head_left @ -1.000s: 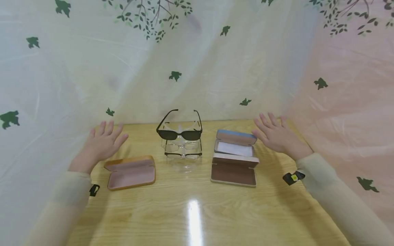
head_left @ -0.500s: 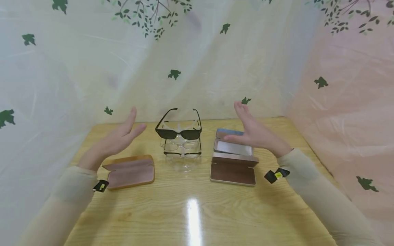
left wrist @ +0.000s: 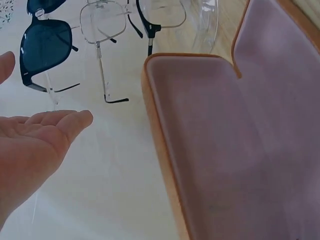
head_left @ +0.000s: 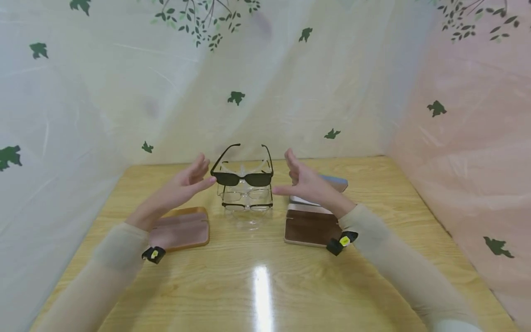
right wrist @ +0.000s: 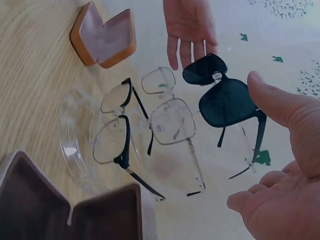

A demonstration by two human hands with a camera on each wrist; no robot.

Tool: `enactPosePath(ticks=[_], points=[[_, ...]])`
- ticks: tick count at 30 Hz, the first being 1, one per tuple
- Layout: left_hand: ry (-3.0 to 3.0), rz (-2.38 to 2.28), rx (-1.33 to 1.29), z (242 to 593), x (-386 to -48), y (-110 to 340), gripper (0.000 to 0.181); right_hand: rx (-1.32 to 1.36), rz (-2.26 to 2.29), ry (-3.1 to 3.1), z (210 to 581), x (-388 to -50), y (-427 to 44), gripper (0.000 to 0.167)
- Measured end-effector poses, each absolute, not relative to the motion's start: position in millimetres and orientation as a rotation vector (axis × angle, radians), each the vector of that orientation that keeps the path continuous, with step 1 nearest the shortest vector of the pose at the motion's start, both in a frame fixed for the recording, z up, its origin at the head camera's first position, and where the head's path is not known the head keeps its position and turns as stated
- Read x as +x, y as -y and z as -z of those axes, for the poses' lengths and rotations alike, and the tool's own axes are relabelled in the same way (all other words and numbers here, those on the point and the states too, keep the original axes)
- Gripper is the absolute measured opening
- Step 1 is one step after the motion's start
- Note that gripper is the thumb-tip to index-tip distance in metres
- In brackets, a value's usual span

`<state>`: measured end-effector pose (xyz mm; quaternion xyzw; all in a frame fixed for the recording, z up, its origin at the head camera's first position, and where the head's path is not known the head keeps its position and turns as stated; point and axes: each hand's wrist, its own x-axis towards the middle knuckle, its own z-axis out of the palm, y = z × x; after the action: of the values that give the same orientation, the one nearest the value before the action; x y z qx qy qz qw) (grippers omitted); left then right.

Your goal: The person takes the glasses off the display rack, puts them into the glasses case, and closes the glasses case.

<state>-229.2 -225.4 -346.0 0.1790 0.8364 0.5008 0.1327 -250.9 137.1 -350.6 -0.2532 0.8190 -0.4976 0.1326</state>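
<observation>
I have left hand (head_left: 176, 189) and right hand (head_left: 310, 184) unclenched, flanking the sunglasses (head_left: 257, 179) (touching or not, I can't tell). An orange case (head_left: 181, 229) sits nearer, left.

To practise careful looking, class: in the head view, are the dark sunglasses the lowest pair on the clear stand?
No, the dark sunglasses sit highest on the clear stand, above two clear-lensed pairs.

Sunglasses (head_left: 257, 179): black frame, dark lenses. Case (head_left: 180, 229) left of the sunglasses: orange-brown, pink lining. Front case (head_left: 311, 228) to their right: pale rim, brown lining. Desk (head_left: 207, 286) beneath: yellowish wood grain. Backdrop (head_left: 265, 92) behind: pale, green leafy print.
</observation>
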Motion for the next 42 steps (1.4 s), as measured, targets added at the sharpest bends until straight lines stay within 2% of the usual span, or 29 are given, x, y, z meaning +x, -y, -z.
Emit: enactPosePath(ticks=[12,21,42], points=[[-2.418,-1.455,0.522,352,-226,219,0.083,-0.726,1.523,-2.250,355,-250,-128,0.100],[-2.386,-1.514,0.527,352,-225,220,0.073,-0.636,1.573,-2.228,355,-254,-124,0.096],[-2.328,-1.545,0.485,352,-229,217,0.071,-0.597,1.677,-2.136,352,-252,-120,0.086]])
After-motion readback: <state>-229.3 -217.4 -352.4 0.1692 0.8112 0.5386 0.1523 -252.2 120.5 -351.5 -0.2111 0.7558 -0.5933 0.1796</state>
